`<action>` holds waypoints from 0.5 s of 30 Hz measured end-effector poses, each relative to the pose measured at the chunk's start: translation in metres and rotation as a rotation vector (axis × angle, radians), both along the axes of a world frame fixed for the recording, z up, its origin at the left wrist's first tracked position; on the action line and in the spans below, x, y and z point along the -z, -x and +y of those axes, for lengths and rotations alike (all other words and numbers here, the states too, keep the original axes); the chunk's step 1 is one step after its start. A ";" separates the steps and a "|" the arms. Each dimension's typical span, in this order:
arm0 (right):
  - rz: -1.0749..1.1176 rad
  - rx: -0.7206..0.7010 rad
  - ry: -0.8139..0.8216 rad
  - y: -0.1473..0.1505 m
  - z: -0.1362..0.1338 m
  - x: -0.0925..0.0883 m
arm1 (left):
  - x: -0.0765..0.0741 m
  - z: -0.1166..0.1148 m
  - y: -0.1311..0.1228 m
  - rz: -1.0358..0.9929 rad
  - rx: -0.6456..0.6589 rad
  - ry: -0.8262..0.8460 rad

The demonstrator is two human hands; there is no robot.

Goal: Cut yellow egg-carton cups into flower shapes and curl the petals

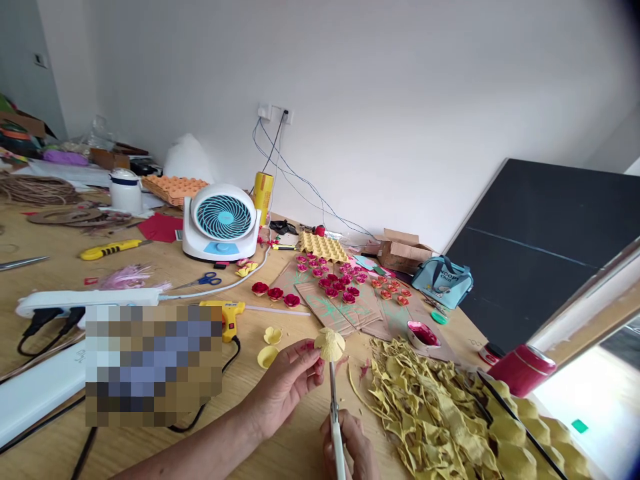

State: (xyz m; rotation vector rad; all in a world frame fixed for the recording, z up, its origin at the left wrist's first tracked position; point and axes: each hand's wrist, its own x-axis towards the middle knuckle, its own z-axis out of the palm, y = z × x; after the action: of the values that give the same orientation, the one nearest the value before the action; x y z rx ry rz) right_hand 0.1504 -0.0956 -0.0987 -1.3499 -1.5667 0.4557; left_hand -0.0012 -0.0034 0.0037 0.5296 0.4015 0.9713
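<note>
Pale yellow, a petalled piece [330,345] sits pinched in the fingers of the left hand [286,377] above the worktop [293,460]. I see the right hand [354,445], fingers wrapped round scissors [335,400], blades right at its underside.

Low in the centre of the frame, the person's left hand [286,388] pinches a small, pale-yellow, petalled pulp cup [330,344], while the right hand [359,448] grips white-handled metal scissors [335,405], blades up at its underside. A tangled heap of yellow pulp scraps [427,407] spreads across the lower right. Mid-frame, deep-pink cup-shaped flowers [332,292] sit on flat brown cardboard [367,313], right of a round white fan with a teal grille [225,218].
</note>
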 end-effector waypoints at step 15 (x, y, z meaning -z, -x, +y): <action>0.135 -0.097 0.013 0.004 -0.006 -0.017 | 0.009 -0.005 -0.003 -0.012 0.070 -0.016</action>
State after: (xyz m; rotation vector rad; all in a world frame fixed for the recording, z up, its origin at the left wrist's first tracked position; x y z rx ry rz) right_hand 0.1467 -0.1011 -0.0816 -1.2311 -1.5240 0.6047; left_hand 0.0019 -0.0088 -0.0051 0.5487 0.3624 0.9103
